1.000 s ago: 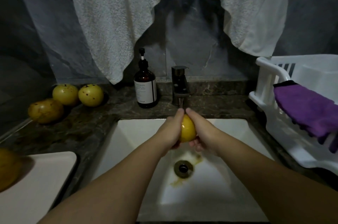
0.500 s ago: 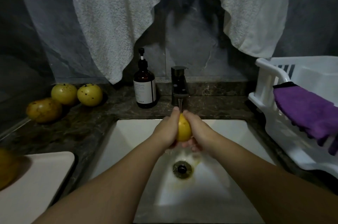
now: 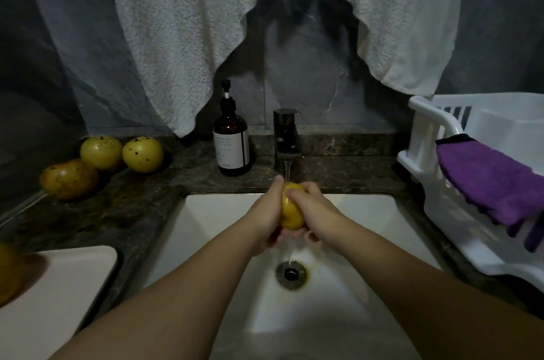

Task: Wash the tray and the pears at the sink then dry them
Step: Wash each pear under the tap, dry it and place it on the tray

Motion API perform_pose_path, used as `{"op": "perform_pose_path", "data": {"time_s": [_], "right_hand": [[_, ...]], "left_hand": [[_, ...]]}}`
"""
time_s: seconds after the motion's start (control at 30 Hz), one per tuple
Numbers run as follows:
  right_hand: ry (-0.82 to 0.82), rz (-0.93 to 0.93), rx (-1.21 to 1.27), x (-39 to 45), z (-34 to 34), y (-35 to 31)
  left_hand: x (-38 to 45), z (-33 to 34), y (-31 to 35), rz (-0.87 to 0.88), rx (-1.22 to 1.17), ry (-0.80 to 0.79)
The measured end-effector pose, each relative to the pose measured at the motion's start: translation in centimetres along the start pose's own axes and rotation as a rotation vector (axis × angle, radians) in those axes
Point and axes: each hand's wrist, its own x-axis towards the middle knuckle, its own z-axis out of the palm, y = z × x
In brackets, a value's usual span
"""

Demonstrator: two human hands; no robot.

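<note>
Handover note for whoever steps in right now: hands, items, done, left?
Left hand and right hand both grip one pear under the running tap, above the sink.
Three pears sit on the counter's back left; another lies at the left edge on the tray.
Purple cloth hangs on the white rack, right.
Done: rinse of this pear underway.
Left: whether the other pears and the tray are washed cannot be told; then drying.

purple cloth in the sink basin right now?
No, the purple cloth is draped over the rim of the white rack on the right, outside the sink.
</note>
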Motion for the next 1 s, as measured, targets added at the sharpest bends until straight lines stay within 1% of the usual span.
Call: {"op": "perform_pose_path", "data": {"time_s": [0.07, 0.1, 0.13, 0.2, 0.23, 0.27, 0.3, 0.37, 0.4, 0.43, 0.53, 0.57, 0.67, 0.7, 0.73, 0.8, 0.83, 0.93, 0.97, 1.0], "right_hand": [[-0.001, 0.104, 0.060, 0.0, 0.0, -0.4], [0.001, 0.135, 0.087, -0.1, -0.1, -0.5], [0.010, 0.115, 0.093, 0.0, -0.2, -0.5], [0.014, -0.013, 0.062, 0.2, -0.4, -0.2], [0.008, -0.064, 0.061, 0.0, -0.4, -0.1], [-0.014, -0.074, 0.073, -0.2, -0.5, -0.2], [-0.043, -0.040, 0.121, -0.1, -0.5, -0.2], [-0.077, 0.089, 0.238, -0.2, -0.2, -0.8], [-0.065, 0.112, 0.232, -0.2, 0.1, -0.9], [-0.039, 0.083, 0.177, 0.0, 0.2, -0.9], [0.012, -0.090, 0.067, -0.2, 0.3, -0.5], [0.005, -0.096, 0.060, -0.2, 0.2, -0.3], [-0.001, 0.027, 0.091, -0.1, 0.2, -0.8], [0.015, 0.012, 0.079, 0.0, 0.3, -0.9], [0.035, -0.039, 0.057, 0.2, 0.5, -0.8], [0.048, -0.156, 0.034, 0.4, 0.6, -0.7], [0.035, -0.157, 0.037, 0.4, 0.6, -0.6], [0.029, 0.004, 0.081, 0.3, 0.7, -1.2], [0.049, 0.011, 0.080, 0.4, 0.7, -1.2], [0.066, -0.026, 0.078, 0.5, 0.6, -1.0]], "left_hand": [[0.7, 0.0, -0.4, 0.142, 0.156, 0.138], [0.6, 0.1, -0.5, 0.171, 0.200, 0.164], [0.4, 0.2, -0.5, 0.137, 0.178, 0.126], [-0.1, 0.1, -0.2, -0.036, -0.019, -0.036], [-0.3, -0.1, -0.2, -0.077, -0.078, -0.080], [-0.1, -0.2, -0.2, -0.069, -0.112, -0.079], [0.2, -0.2, -0.2, -0.013, -0.098, -0.018], [0.5, 0.1, -0.2, 0.155, -0.013, 0.128], [0.4, 0.3, -0.2, 0.182, 0.007, 0.150], [0.4, 0.4, -0.3, 0.159, -0.015, 0.128], [-0.3, 0.3, 0.0, -0.006, -0.127, 0.009], [-0.1, 0.3, -0.1, -0.010, -0.117, 0.014], [0.4, 0.5, -0.2, 0.151, 0.005, 0.155], [0.4, 0.6, -0.2, 0.160, 0.014, 0.171], [0.4, 0.5, -0.1, 0.121, -0.044, 0.141], [-0.3, 0.1, 0.1, -0.024, -0.169, 0.030], [-0.5, 0.0, 0.2, -0.042, -0.183, 0.008], [-0.2, 0.4, 0.1, 0.087, -0.089, 0.127], [-0.4, 0.5, 0.2, 0.094, -0.083, 0.136], [-0.5, 0.5, 0.2, 0.064, -0.122, 0.099]]}}
